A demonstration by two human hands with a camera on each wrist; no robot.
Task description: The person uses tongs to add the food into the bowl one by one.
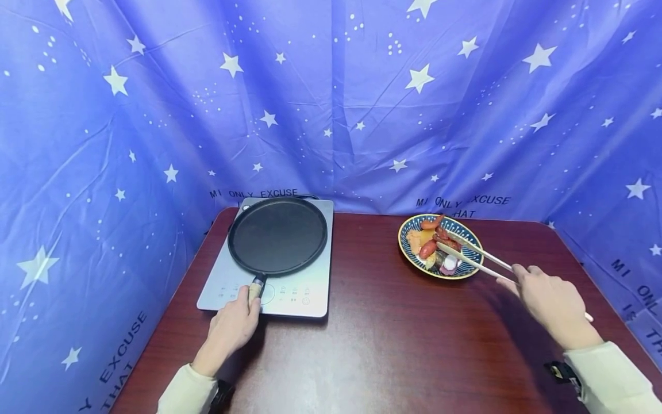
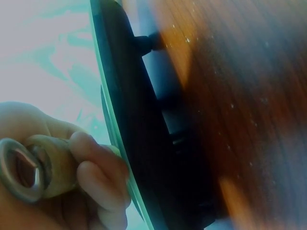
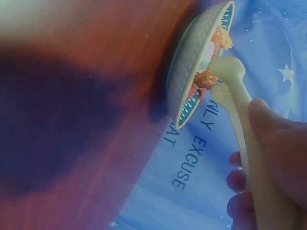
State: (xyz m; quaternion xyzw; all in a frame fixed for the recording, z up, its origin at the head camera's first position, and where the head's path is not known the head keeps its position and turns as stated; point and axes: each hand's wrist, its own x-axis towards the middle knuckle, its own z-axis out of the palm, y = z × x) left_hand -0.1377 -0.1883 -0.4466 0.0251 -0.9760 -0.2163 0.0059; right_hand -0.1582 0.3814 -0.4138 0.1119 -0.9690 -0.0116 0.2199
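My left hand (image 1: pixel 234 323) grips the wooden-looking handle (image 1: pixel 255 289) of a flat black pan (image 1: pixel 277 236). The pan sits on a silver induction cooker (image 1: pixel 318 276). A metal ring (image 2: pixel 9 184) shows at the handle's end in the left wrist view, with fingers wrapped around the grip. On the right, my right hand (image 1: pixel 545 299) holds pale tongs (image 1: pixel 478 265) that reach into a blue patterned plate (image 1: pixel 414 262). Their tips are at a reddish-brown piece of food (image 3: pixel 206 79). Around it on the plate lie a red sausage (image 1: pixel 427 249) and several other food pieces.
The dark red-brown table (image 1: pixel 372 322) carries the cooker at left and the plate at back right. A blue curtain (image 1: pixel 331 103) with white stars hangs behind and on both sides. Some black cable (image 1: pixel 310 197) shows behind the cooker.
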